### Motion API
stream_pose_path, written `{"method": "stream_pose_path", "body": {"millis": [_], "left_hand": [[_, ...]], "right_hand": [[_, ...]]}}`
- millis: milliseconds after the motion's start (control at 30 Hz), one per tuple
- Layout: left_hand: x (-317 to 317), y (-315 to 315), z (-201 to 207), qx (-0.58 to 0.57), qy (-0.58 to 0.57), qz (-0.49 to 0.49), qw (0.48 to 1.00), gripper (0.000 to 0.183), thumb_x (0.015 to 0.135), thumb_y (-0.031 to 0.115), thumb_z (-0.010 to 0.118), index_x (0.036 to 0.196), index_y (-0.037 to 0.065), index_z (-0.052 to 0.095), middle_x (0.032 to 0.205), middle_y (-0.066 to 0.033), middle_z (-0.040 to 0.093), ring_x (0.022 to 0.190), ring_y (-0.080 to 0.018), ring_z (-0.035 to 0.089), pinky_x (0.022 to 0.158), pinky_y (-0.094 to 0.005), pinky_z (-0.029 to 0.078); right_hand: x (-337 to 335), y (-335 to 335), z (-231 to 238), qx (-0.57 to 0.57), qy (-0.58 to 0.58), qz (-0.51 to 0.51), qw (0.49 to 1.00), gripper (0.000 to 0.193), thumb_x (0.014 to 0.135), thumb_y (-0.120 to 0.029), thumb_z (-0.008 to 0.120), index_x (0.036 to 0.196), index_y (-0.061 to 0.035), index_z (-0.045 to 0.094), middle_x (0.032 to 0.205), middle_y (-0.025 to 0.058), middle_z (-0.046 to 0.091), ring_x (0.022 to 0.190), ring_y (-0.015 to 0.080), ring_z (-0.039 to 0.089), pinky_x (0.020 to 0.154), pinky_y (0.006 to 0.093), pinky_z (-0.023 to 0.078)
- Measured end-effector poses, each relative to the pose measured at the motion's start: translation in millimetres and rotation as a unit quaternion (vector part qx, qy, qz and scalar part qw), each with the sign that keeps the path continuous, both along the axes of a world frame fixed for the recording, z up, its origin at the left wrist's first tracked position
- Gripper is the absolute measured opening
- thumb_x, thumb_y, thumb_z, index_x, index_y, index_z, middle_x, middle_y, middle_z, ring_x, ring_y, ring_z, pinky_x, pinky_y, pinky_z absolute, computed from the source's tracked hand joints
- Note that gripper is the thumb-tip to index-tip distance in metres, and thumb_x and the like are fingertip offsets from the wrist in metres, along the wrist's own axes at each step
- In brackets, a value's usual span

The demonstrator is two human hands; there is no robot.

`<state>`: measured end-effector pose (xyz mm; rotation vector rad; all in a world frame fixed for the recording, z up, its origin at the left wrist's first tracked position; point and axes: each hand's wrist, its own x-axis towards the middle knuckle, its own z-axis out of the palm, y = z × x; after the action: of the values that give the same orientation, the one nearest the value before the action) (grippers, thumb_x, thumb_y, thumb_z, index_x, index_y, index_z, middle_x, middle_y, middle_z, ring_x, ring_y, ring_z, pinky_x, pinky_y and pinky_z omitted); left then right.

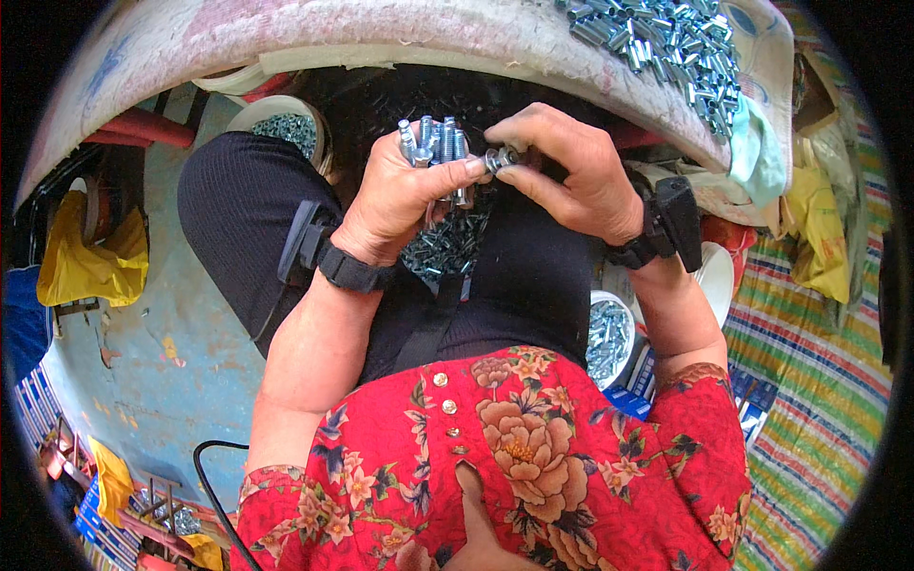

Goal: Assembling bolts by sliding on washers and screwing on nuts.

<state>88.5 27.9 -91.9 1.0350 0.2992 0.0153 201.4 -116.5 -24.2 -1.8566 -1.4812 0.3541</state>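
My left hand [390, 200] is closed around a bunch of several silvery threaded bolts [447, 141], their ends standing up above the fingers. At its thumb tip, a small metal piece that looks like a nut or washer [495, 160] sits where both hands meet. My right hand [576, 176] pinches this piece between thumb and fingertips; whether it is on a bolt is hard to make out. Below the hands, between my knees, lies a dark heap of metal bolts [443, 249].
A cloth-covered table [400, 30] curves across the front, with a pile of metal sleeves [666, 57] at its right. A tub of small metal parts [286, 128] stands by my left knee, and a white bucket of metal pieces [609, 338] by my right thigh. Striped sheeting [790, 381] covers the right floor.
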Motion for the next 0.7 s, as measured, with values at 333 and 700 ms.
{"method": "stream_pose_path", "body": {"millis": [333, 700], "left_hand": [[-5.7, -1.9, 1.7, -0.060, 0.002, -0.063, 0.996, 0.014, 0.070, 0.016, 0.071, 0.069, 0.007, 0.061, 0.060, -0.0009, 0.058, 0.045, -0.0065, 0.049, 0.038, -0.0184, 0.033], [3.5, -8.2, -11.8, 0.098, -0.068, 0.116, 0.986, 0.015, 0.071, 0.010, 0.072, 0.071, 0.007, 0.057, 0.057, 0.0032, 0.053, 0.044, -0.0032, 0.044, 0.039, -0.0186, 0.033]], "right_hand": [[6.1, -3.7, 1.9, 0.033, -0.133, 0.196, 0.971, 0.017, 0.072, -0.004, 0.061, 0.087, -0.0030, 0.054, 0.072, 0.0107, 0.049, 0.065, 0.0282, 0.053, 0.059, 0.0350, 0.046], [-7.0, -1.0, -26.8, -0.025, -0.170, -0.077, 0.982, 0.028, 0.080, -0.028, 0.059, 0.069, -0.0063, 0.045, 0.057, 0.0117, 0.050, 0.053, 0.0316, 0.054, 0.043, 0.0383, 0.041]]}}
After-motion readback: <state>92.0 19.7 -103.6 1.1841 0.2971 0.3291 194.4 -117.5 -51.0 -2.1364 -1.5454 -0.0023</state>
